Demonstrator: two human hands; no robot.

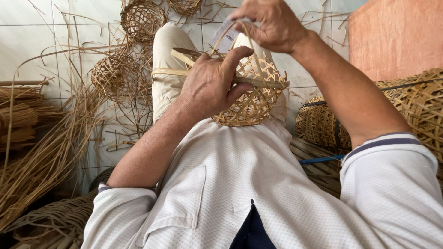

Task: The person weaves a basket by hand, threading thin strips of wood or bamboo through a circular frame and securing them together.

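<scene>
A small open-weave bamboo basket (254, 99) rests on my lap, its mouth turned away from me. My left hand (210, 83) grips its rim, with the thumb pressed over a flat bamboo strip (258, 82) that runs along the rim. My right hand (270, 23) is raised above the basket, pinching a thin bamboo strip (251, 39) that arcs down to the weave. A small white piece of paper or plastic (226, 34) sits under the right hand's fingers.
Finished small woven baskets (140, 18) (113, 76) lie on the white tiled floor ahead. Loose bamboo strips (41, 152) pile up at the left. Larger woven baskets (415, 106) stack at the right beside an orange board (397, 37).
</scene>
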